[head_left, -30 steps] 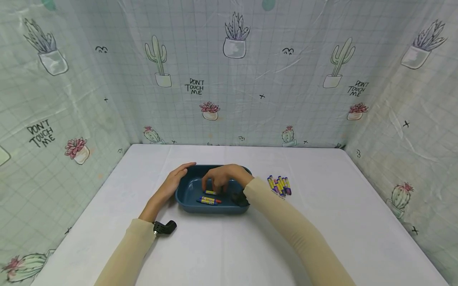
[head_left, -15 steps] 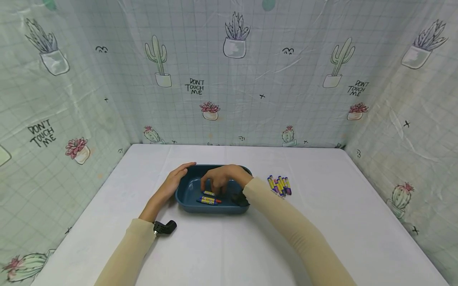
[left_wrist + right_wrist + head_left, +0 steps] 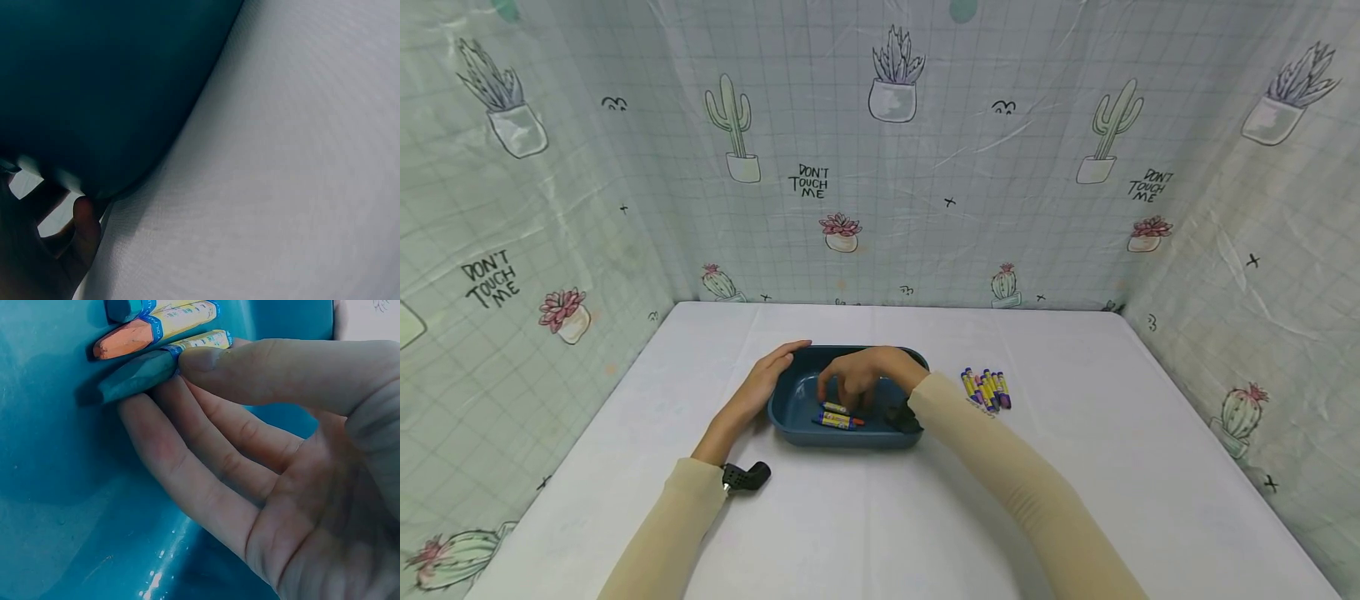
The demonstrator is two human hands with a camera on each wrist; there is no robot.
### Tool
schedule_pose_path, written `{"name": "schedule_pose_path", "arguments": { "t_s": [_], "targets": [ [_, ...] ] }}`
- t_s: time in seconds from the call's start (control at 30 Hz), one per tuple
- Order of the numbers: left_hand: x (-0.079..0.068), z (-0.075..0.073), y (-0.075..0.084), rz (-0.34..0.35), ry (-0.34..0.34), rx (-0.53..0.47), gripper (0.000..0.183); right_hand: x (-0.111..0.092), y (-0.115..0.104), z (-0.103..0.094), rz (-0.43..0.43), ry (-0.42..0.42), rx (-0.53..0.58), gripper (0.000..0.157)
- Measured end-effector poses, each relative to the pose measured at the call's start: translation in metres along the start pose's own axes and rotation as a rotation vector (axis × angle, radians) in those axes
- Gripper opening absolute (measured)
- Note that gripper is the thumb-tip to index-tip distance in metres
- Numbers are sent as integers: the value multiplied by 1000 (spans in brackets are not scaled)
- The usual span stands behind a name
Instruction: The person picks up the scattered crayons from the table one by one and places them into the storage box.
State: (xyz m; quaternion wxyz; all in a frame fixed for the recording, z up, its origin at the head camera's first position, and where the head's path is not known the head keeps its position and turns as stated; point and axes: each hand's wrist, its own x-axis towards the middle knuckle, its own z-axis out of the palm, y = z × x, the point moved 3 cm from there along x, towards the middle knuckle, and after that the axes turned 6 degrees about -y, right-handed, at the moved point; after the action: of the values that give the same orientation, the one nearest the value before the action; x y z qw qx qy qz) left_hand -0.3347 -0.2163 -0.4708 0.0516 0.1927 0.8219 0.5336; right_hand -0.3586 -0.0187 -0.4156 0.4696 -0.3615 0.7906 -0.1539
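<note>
A blue box point(image 3: 850, 442) with low walls stands on the white table. My left hand point(image 3: 764, 379) rests against its left end, fingers stretched along the wall and rim; in the left wrist view, the thumb and fingers point(image 3: 86, 228) touch the outer wall. Inside the box, my right hand point(image 3: 854, 377) pinches a dark green crayon point(image 3: 139, 376) between thumb and fingers, close above the floor. Right beside it lie an orange crayon point(image 3: 128, 340) and a teal crayon point(image 3: 122, 309), side by side in yellow wrappers.
A small pile of several crayons point(image 3: 986, 390) lies on the table point(image 3: 1075, 433) to the right of the box. A black wrist camera point(image 3: 747, 477) sticks out from my left wrist, another point(image 3: 902, 417) from my right. Patterned cloth point(image 3: 955, 242) hangs behind and at both sides.
My right hand has shifted slightly left and towards me, bringing the pinched crayon up close to the ones lying in the box. The left hand and box have stayed put.
</note>
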Motion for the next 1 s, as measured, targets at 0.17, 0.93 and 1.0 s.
{"name": "schedule_pose_path", "arguments": {
  "t_s": [0.17, 0.93, 1.0],
  "targets": [
    [1, 0, 0, 1, -1, 0, 47, 0, 0, 0, -1, -12, 15, 43],
    [1, 0, -1, -12, -4, -21, 47, -6, 3, -2, -6, 14, 111, 51],
    [1, 0, 0, -17, -5, -29, 47, -9, 4, -3, -11, 24, 123, 50]
  ]
}}
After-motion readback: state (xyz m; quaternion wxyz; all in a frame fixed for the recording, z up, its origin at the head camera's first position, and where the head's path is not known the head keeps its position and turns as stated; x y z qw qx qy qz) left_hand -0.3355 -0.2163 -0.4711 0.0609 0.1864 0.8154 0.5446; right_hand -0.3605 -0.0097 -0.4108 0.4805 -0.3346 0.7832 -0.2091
